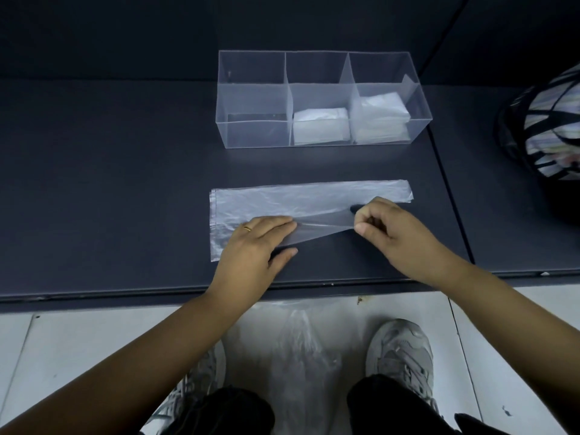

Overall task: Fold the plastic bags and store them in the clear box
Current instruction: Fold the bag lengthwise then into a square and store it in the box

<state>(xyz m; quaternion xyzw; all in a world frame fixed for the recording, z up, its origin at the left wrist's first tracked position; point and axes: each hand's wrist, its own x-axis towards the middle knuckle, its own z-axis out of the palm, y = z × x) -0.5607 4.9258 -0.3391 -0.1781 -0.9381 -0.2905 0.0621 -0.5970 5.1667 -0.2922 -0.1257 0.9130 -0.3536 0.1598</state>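
Dark grey tabletop [125,183] fills most of the view, with pale floor tiles showing below its near edge. One clear plastic bag [314,196] lies on it as a long strip, stretching from beyond the left hand [257,243] to just past the right hand [392,227].

The left hand lies flat on the bag's near part, fingers straight and together, thumb off on the bare table. It looks like an anchor, so the slippery film cannot slide. The right hand has its fingers curled and pinches the bag's near edge between thumb and fingertips, lifting it into a taut sheet between the two hands. This is probably a lengthwise fold being drawn toward the far edge.

Beyond both hands stands one clear box [254,133] with three compartments. The one ahead of the left hand looks empty. The middle one holds a low stack of folded bags [320,125], and the one ahead of the right hand holds a taller stack [379,114]. That makes two stacks, though the bags within them are too blended to count.

Below the hands, between two pale sneakers [401,350], a heap of loose plastic [301,340] lies on the floor, likely the supply within easy reach. Far out past the right hand sits one dark mesh basket [546,127] with striped contents.
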